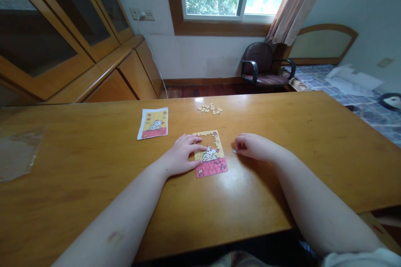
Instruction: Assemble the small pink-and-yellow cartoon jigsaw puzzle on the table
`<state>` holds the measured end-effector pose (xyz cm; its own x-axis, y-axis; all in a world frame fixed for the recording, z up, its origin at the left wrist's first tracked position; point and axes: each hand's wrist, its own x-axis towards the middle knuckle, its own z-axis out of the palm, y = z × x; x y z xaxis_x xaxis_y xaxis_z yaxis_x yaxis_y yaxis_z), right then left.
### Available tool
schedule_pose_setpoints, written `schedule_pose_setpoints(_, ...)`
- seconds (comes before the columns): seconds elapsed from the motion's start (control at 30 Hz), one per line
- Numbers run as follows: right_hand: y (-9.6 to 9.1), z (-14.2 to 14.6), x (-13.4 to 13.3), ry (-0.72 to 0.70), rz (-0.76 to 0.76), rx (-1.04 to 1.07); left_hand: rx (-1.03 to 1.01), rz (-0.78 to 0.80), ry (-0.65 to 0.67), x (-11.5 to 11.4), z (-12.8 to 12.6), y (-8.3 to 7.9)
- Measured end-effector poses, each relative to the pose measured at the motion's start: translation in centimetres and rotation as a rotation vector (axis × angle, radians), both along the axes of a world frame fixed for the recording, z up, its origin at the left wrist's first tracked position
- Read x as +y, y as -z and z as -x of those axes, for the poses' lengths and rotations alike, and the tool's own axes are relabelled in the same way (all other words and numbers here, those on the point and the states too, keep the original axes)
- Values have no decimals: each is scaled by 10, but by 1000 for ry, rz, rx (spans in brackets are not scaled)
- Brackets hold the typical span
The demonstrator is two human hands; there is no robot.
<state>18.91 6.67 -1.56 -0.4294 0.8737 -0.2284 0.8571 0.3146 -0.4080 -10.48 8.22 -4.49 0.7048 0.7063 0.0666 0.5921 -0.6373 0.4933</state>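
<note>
A partly filled jigsaw puzzle (210, 166), yellow above and pink below with a white cartoon animal, lies on the table before me. Its upper middle has an open gap inside the border. My left hand (187, 154) rests over the puzzle's left side, fingers spread and touching it. To the right of the puzzle, my right hand (247, 146) pinches a small puzzle piece (234, 150) close to the tabletop. Several loose pieces (210, 109) lie in a pile beyond the puzzle. A printed reference picture (155, 124) lies flat to the left.
The wooden table (103, 200) spans the view. A clear plastic bag (19, 154) lies at its left. Beyond its far edge stand an office chair (261, 64), a glass-door cabinet (94, 62) and a bed (332, 75) with papers on it.
</note>
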Motion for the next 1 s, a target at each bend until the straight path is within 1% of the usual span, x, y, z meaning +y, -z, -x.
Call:
schedule_pose_setpoints(0.13,1,3,0,31,45,23,-11,2,-3,0,-1,0)
schedule_pose_setpoints(0.2,3,3,1,44,45,17,-8,-1,-2,0,-1,0)
schedule_pose_setpoints(0.3,5,2,1,28,9,-8,7,-1,0,0,-1,0)
schedule_pose_setpoints(0.5,4,6,-5,-72,-43,18,-7,-18,5,1,1,2)
schedule_pose_setpoints(0.6,2,9,-6,-36,-60,7,-9,-14,4,1,1,2)
schedule_pose_setpoints(0.73,1,9,-4,19,-42,-44,8,-11,1,0,0,1)
schedule_pose_setpoints(0.87,1,10,-5,3,-47,-57,7,-11,3,0,0,2)
schedule_pose_setpoints(1.0,1,11,-8,-42,-39,-21,13,-16,7,1,0,2)
